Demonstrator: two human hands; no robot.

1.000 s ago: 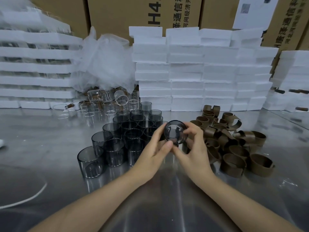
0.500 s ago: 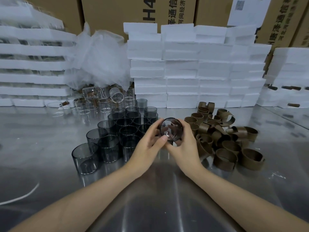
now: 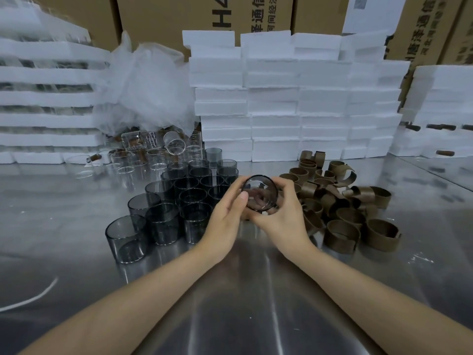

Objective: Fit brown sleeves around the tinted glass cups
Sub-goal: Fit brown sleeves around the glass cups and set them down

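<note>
- While both hands hold it up, one tinted glass cup [image 3: 259, 193] is in the air over the bench [image 3: 243, 303], with its open mouth facing the camera. It is between the group of tinted cups [image 3: 163, 219] on the left and the pile of brown sleeves [image 3: 340, 213] on the right.
- The left hand [image 3: 225, 219] has its fingers curled round the cup's left side, thumb on the rim. The right hand [image 3: 284, 219] has its fingers curled round the right side.
- The bench is bare close to the person and far out on the left. White foam blocks [image 3: 273, 111] and cardboard boxes [image 3: 179, 16] wall off the back.
- The hands cover the cup's sides, so I cannot tell if a sleeve is on it. The clear cups [image 3: 153, 152] at the back are hard to see under the plastic bag [image 3: 146, 90].
- The hands hold the cup in much the same way as half a second ago.
</note>
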